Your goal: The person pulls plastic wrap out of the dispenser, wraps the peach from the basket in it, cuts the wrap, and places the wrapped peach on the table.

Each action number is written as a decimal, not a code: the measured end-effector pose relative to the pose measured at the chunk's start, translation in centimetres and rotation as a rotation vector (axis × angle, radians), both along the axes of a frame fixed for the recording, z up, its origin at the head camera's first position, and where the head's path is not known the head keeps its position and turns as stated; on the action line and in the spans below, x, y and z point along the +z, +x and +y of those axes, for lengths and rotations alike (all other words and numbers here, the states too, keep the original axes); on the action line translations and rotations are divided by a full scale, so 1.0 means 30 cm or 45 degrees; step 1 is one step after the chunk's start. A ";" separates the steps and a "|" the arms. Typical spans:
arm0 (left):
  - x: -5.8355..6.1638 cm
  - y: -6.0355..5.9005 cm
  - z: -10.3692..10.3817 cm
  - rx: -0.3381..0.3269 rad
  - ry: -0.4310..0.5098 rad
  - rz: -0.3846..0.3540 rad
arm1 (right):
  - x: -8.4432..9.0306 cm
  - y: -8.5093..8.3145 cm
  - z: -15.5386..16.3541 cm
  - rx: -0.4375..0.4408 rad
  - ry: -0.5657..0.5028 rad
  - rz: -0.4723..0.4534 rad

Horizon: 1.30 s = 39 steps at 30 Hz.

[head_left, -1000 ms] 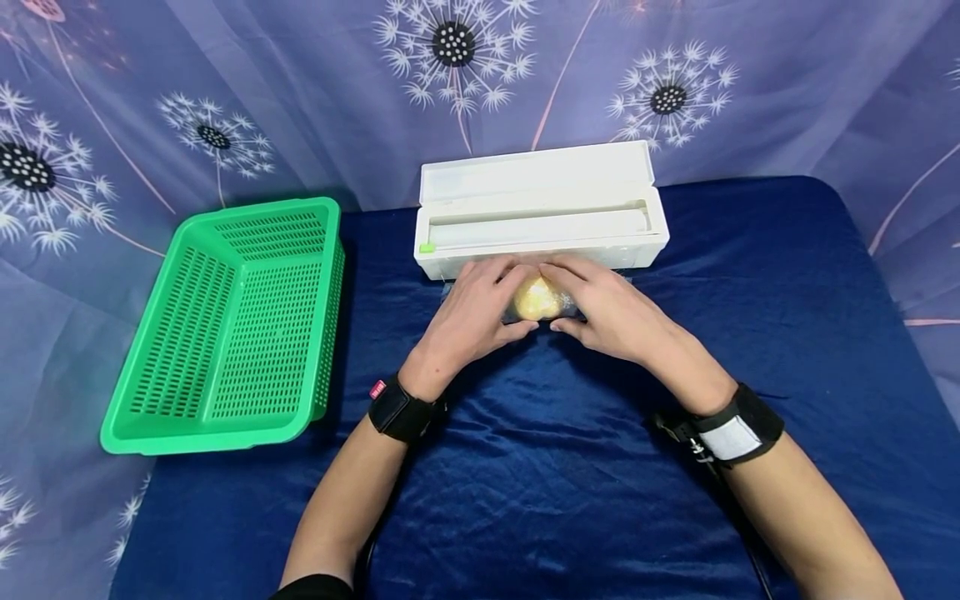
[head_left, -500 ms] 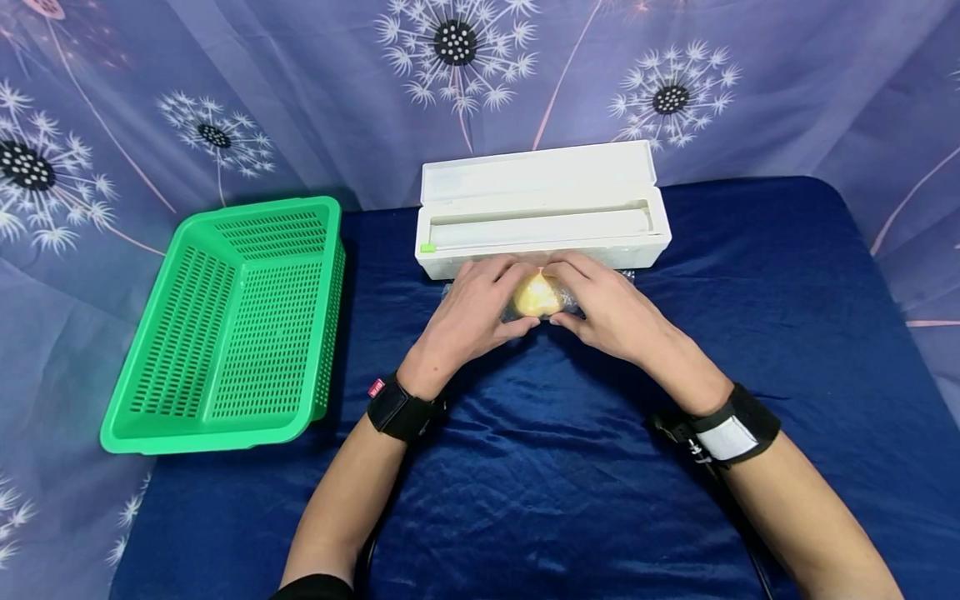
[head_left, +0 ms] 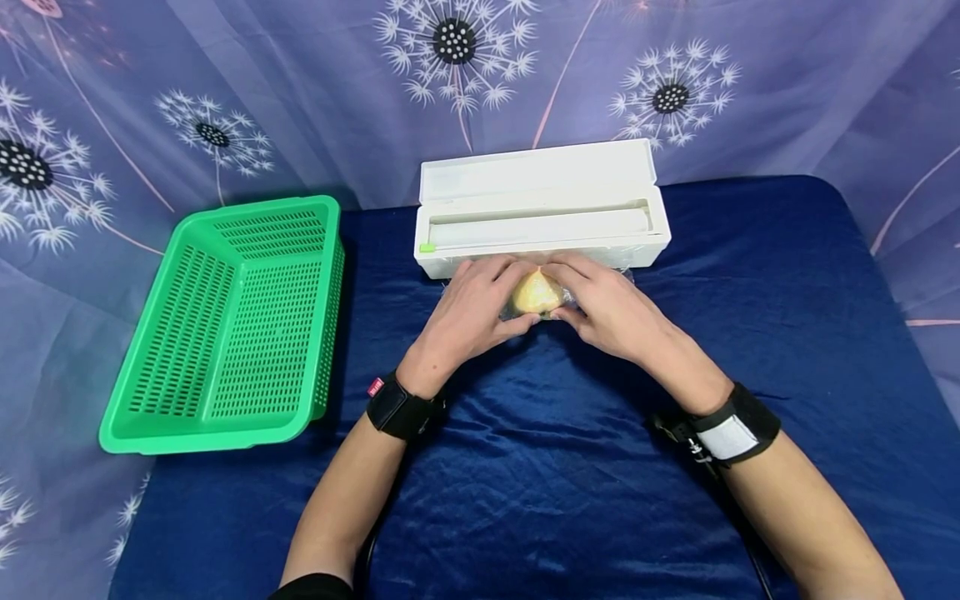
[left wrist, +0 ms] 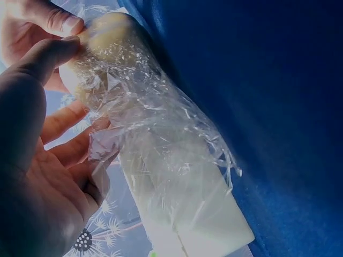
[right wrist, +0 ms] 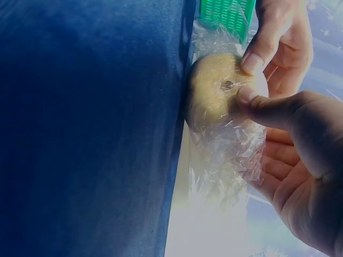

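Note:
A round yellow fruit [head_left: 537, 293], pear or apple-like with a small dark spot at its end, sits between both hands just in front of the white box. Clear plastic wrap [left wrist: 155, 118] lies around it, its loose crinkled ends trailing out to both sides. My left hand [head_left: 468, 312] holds the fruit from the left, thumb on the near side and fingers over the far side. From the right, my right hand [head_left: 615, 308] holds it the same way. Both thumbs press the near face close together, either side of the dark spot in the right wrist view.
Right behind the hands stands a long white cling film box [head_left: 543, 250], lid up, with a roll [head_left: 540, 227] inside and a green slider [head_left: 427, 247] at its left front. A green plastic basket [head_left: 318, 333] stands at the left. Blue cloth [head_left: 525, 467] covers the table; a patterned curtain [head_left: 322, 75] hangs behind.
Both thumbs have moved slightly up and inward onto the near side of the fruit, and the fruit has turned a little. The box and basket stay put.

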State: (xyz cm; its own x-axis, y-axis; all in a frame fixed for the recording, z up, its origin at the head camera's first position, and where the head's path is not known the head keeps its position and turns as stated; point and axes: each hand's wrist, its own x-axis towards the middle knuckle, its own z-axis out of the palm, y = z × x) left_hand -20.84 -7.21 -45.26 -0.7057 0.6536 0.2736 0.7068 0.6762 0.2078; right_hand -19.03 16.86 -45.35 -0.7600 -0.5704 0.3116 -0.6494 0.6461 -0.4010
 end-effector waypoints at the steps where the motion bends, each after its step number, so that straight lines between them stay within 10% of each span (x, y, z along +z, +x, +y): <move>1: 0.000 0.000 0.000 0.000 0.000 -0.001 | 0.001 0.001 -0.001 0.000 0.003 -0.003; 39: -0.022 -0.003 0.005 0.000 0.065 -0.070 | -0.008 -0.009 0.006 0.039 0.021 -0.049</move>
